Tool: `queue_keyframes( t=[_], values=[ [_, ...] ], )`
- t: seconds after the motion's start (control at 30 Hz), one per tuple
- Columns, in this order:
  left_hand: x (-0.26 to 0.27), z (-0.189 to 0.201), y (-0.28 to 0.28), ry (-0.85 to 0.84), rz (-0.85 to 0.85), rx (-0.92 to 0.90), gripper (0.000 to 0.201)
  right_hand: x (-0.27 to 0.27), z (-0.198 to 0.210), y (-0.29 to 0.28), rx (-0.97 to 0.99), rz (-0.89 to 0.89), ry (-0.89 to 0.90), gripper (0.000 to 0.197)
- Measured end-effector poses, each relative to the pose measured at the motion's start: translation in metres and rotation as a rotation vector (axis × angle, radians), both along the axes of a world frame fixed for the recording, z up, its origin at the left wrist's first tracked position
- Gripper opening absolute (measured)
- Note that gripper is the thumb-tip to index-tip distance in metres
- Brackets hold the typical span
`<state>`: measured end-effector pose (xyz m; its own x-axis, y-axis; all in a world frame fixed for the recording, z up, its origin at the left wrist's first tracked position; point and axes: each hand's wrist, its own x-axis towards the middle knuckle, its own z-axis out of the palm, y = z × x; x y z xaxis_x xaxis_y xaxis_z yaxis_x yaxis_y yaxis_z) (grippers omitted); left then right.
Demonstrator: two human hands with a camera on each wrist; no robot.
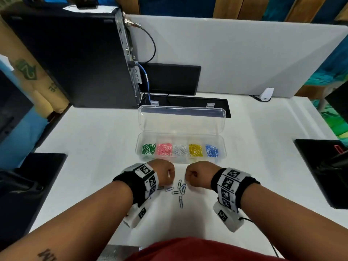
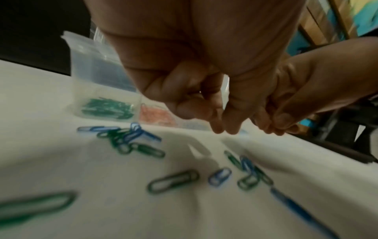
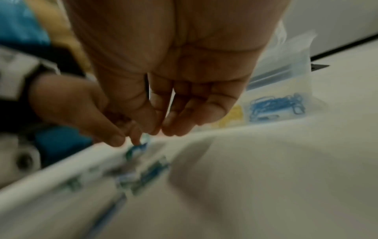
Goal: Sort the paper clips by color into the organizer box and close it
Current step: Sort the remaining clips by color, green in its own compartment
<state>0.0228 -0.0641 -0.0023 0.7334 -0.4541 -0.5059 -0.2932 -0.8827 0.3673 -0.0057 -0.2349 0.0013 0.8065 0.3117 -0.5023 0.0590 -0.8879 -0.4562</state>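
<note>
The clear organizer box (image 1: 223,147) stands open with its lid (image 1: 181,119) upright. Its compartments hold green (image 1: 148,148), pink, white, yellow and blue clips (image 1: 211,150). Several loose green and blue paper clips (image 1: 178,189) lie on the white table between my hands. My left hand (image 1: 165,174) hovers over them with its fingers curled and the tips pinched together (image 2: 223,127). In the right wrist view its fingertip is at a blue clip (image 3: 140,146), but blur hides whether it grips it. My right hand (image 1: 194,176) has thumb and fingertips together (image 3: 161,129), with nothing seen between them.
A black computer tower (image 1: 75,59) stands at the back left, with cables and a black tablet (image 1: 173,80) behind the box. A white partition (image 1: 244,53) closes off the back. Dark objects lie at the left (image 1: 33,185) and right (image 1: 323,172) table edges.
</note>
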Motion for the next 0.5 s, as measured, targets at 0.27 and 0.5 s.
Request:
queue_keyframes(
  t=[0.27, 0.5],
  values=[
    [-0.018, -0.025, 0.002, -0.094, -0.095, 0.111, 0.026, -0.009, -0.031, 0.016, -0.172, 0.100, -0.069, 0.024],
    [-0.022, -0.035, 0.005, -0.058, -0.046, 0.082, 0.016, -0.011, -0.038, 0.022, -0.216, 0.114, -0.111, 0.004]
  ],
)
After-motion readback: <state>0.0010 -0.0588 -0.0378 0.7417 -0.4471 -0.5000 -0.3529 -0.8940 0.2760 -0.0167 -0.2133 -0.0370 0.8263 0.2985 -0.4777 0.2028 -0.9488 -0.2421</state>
